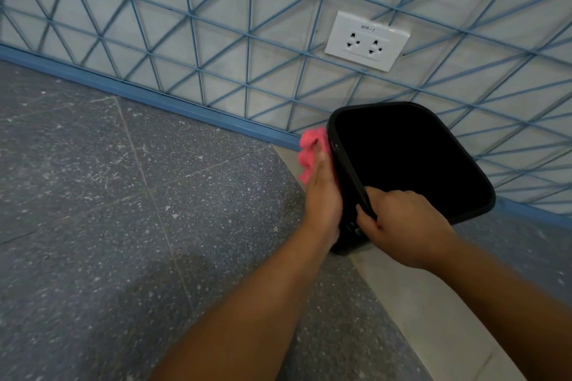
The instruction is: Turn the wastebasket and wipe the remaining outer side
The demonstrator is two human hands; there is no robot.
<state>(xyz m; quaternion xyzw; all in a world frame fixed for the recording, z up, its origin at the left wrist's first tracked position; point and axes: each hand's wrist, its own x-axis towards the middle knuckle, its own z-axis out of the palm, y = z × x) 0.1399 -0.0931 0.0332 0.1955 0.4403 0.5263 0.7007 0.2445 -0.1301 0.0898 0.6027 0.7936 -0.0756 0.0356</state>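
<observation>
Grey speckled floor (pixel 123 195) — blue-lined wall (pixel 216 25), white socket (pixel 366 40).

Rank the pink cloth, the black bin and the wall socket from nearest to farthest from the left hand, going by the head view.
1. pink cloth: under the left hand, pressed against the bin's side.
2. black bin: just right of the hand.
3. wall socket: up on the wall, clearly farthest.

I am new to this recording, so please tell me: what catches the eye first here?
First, the black bin at centre right, its rim gripped by the right hand. Next, the pink cloth that the left hand presses against its side. Above, a white socket sits on the blue-lined wall.
</observation>
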